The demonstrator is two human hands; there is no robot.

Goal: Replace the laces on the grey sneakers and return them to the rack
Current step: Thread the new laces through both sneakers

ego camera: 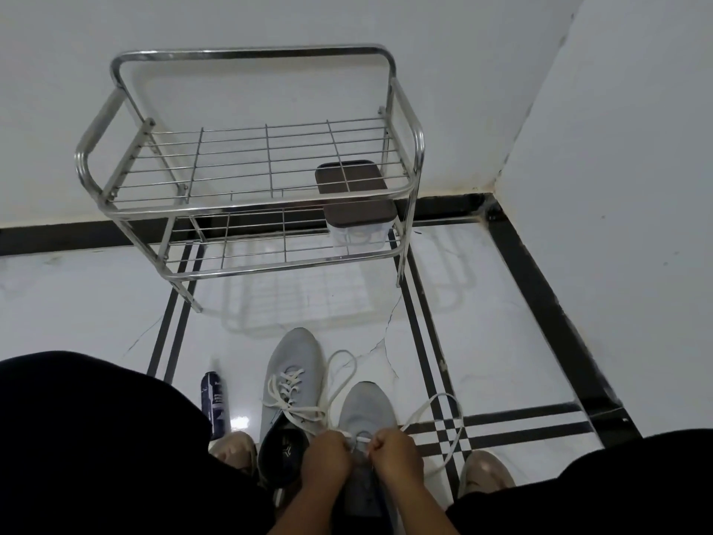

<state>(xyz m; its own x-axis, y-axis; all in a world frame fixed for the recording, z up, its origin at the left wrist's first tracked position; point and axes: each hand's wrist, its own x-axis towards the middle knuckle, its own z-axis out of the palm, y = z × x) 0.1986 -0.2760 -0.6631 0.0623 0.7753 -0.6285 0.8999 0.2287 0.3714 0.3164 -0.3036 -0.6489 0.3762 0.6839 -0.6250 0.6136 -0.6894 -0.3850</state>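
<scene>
Two grey sneakers lie on the floor between my knees. The left sneaker is laced with a white lace tied loosely. The right sneaker has a white lace through its lowest eyelets, with long ends looping over the floor on both sides. My left hand and my right hand are fists side by side over this shoe's tongue, each pinching one side of the lace. The steel shoe rack stands against the wall ahead, with no shoes on it.
A clear box with a dark brown lid sits on the rack's lower shelf at the right. A dark blue spray can lies left of the sneakers. My feet in beige shoes flank the sneakers. A wall corner stands at the right.
</scene>
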